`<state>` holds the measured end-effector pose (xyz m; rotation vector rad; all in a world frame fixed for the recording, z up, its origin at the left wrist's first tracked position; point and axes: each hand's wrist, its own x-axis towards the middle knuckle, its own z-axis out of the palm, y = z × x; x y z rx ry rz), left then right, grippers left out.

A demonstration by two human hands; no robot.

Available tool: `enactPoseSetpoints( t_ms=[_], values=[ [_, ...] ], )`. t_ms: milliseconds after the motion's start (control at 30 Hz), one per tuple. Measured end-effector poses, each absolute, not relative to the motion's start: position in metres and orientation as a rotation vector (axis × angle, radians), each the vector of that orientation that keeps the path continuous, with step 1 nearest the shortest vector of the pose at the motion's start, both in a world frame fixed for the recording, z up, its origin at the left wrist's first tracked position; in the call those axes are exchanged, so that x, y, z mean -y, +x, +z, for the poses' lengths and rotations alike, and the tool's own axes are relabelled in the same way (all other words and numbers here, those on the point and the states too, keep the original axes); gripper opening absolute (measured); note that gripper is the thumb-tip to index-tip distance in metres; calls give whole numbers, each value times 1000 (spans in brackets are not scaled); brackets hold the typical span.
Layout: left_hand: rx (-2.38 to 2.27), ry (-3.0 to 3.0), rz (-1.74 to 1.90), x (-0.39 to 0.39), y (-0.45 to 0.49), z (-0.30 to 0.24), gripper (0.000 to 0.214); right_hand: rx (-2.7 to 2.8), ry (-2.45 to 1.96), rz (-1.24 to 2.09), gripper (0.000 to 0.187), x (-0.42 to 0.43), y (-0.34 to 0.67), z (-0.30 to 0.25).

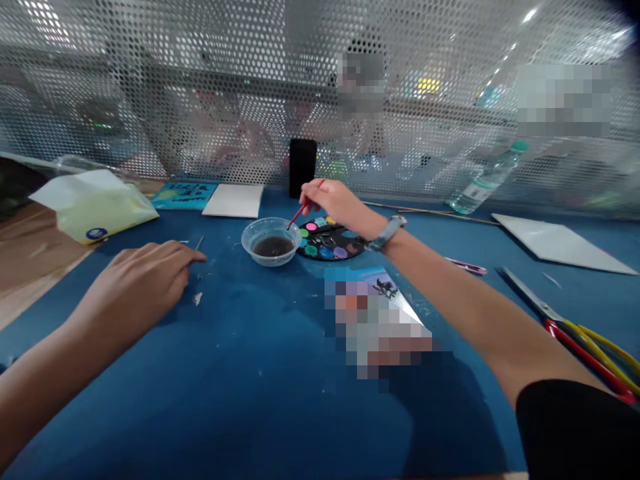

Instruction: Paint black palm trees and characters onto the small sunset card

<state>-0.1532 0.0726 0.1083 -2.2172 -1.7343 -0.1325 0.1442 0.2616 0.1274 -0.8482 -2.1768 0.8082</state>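
Observation:
My right hand pinches a thin red paintbrush. The brush slants down to the left, its tip at the right rim of a clear plastic bowl with dark, murky water in it. Just under the hand lies a black paint palette with wells of several colours, partly covered by my wrist. My left hand rests on the blue table, its fingers loosely bent and the index finger reaching forward. Beside that fingertip is a thin yellowish sliver; whether they touch is unclear. In front lies a painted picture, largely blurred out.
Scissors and a pinkish cutter lie right, near a white panel. A plastic bottle leans against the perforated metal screen. A black phone-like slab, white canvas, blue painting and yellowish packet stand or lie behind.

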Motion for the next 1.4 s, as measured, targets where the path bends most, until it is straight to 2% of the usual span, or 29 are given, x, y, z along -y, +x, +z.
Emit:
enactPoseSetpoints(
  t_ms=[67,167,400,600,700,833,967,1100,1400],
  values=[
    [1645,-2284,-136,-67,-145,110,37,2064,-884,778,39,-276,178,126],
    [1420,-2433,-179,-55,-123,102,31,1999,-1091,592,42,-295,231,116],
    [816,-2771,-376,-27,-36,85,38,2052,-1348,425,37,-314,277,86],
    [728,-2862,-366,-19,-14,82,23,2083,-1449,349,41,-317,273,89],
    [729,-2901,-320,-16,-13,78,26,2100,-1434,343,32,-311,271,97],
    [658,-2990,-205,-12,-4,75,33,1994,-1322,297,40,-266,275,109],
    [629,-3043,-152,-13,8,73,37,1960,-1105,294,32,-169,283,101],
    [619,-3066,-151,-19,14,66,44,2181,-1019,277,23,-93,285,78],
    [725,-3126,-190,-20,15,52,47,2342,-1003,309,18,-83,274,66]
  ],
)
